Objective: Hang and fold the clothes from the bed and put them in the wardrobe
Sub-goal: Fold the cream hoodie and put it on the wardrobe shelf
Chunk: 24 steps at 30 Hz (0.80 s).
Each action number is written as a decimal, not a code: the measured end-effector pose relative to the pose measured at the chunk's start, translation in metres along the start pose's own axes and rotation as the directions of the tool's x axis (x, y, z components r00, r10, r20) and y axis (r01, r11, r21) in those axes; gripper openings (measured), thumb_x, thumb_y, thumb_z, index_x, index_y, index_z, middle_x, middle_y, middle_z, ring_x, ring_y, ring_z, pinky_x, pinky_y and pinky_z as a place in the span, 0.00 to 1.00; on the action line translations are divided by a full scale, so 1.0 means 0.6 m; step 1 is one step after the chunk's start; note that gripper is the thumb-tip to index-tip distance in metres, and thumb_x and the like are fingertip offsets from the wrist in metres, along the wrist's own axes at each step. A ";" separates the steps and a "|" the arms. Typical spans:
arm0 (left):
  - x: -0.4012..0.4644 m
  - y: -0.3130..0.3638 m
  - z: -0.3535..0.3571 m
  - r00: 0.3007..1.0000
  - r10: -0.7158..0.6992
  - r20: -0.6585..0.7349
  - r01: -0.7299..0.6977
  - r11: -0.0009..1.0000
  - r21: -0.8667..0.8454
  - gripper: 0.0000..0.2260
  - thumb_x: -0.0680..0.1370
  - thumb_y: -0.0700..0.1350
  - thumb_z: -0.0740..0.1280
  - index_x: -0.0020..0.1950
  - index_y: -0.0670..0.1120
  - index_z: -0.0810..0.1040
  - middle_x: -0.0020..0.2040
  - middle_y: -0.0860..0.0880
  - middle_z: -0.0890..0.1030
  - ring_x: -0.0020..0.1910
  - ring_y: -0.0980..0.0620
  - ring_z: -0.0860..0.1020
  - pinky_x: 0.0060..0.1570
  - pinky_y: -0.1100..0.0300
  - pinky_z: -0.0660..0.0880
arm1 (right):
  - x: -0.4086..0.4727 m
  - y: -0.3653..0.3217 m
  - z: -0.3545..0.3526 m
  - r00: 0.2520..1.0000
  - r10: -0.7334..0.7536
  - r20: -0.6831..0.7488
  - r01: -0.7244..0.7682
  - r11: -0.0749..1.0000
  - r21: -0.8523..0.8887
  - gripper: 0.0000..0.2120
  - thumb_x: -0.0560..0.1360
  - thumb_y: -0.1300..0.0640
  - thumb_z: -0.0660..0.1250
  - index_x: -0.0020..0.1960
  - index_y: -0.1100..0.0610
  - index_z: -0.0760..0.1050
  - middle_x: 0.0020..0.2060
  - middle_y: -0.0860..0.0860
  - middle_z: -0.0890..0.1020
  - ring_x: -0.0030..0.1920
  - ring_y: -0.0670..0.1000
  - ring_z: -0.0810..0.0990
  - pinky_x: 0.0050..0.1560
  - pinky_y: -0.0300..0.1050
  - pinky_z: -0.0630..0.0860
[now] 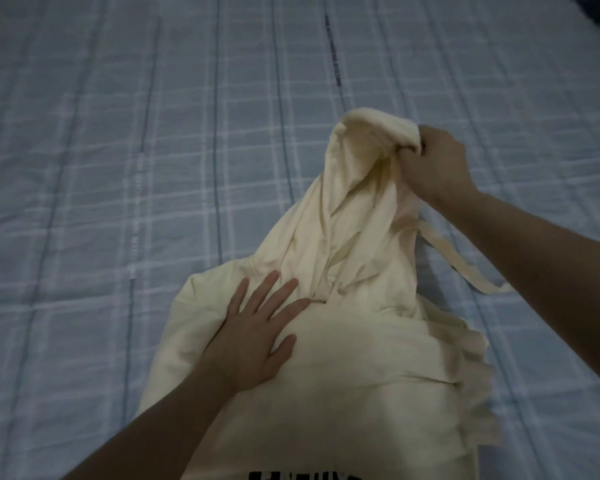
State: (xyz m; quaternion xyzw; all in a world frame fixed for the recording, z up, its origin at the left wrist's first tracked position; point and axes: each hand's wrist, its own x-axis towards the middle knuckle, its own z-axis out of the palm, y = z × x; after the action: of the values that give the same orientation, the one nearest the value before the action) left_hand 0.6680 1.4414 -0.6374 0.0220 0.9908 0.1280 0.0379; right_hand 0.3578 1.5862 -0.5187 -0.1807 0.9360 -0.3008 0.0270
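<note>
here, a cream hoodie (343,358) lies on the blue checked bedsheet (118,168), its body filling the frame from the centre toward 6 o'clock. the left hand (257,334) rests flat on the chest, fingers straight and spread, pointing toward 1 o'clock and gripping nothing. toward 2 o'clock the right hand (437,164) has its fingers curled round the top of the hood (357,174), lifting it off the sheet. a drawstring (465,268) trails onto the sheet at 3 o'clock. black lettering (298,475) shows at 6 o'clock.
</note>
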 end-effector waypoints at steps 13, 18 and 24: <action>0.016 0.038 -0.062 0.973 -0.168 0.155 0.199 0.957 -0.212 0.23 0.76 0.58 0.55 0.72 0.59 0.66 0.75 0.58 0.63 0.77 0.51 0.56 0.73 0.51 0.50 | -0.146 -0.078 -0.141 0.966 -0.234 0.108 0.173 0.901 0.397 0.16 0.72 0.65 0.55 0.52 0.54 0.78 0.44 0.46 0.81 0.45 0.44 0.78 0.45 0.43 0.74; 0.021 0.131 -0.142 0.876 -0.466 -0.126 0.224 0.623 -0.749 0.09 0.79 0.44 0.59 0.54 0.48 0.78 0.53 0.53 0.78 0.53 0.55 0.74 0.52 0.66 0.68 | -0.226 -0.096 -0.188 0.959 -0.273 0.070 0.206 0.850 0.485 0.16 0.73 0.65 0.55 0.53 0.55 0.77 0.44 0.46 0.80 0.45 0.41 0.77 0.45 0.38 0.72; 0.004 0.147 -0.219 0.772 -0.370 0.516 0.182 -0.650 -0.738 0.35 0.77 0.70 0.55 0.64 0.42 0.77 0.59 0.41 0.81 0.57 0.42 0.80 0.56 0.48 0.76 | -0.386 -0.070 -0.168 0.801 -0.562 0.205 0.456 0.796 0.399 0.23 0.71 0.65 0.60 0.64 0.50 0.72 0.54 0.41 0.78 0.57 0.40 0.75 0.55 0.34 0.69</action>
State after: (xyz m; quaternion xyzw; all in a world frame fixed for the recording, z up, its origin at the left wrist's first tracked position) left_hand 0.6582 1.4938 -0.4882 -0.3597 0.3122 0.8790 0.0221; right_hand 0.5715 1.6925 -0.4260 -0.4669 0.7707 -0.4161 0.1220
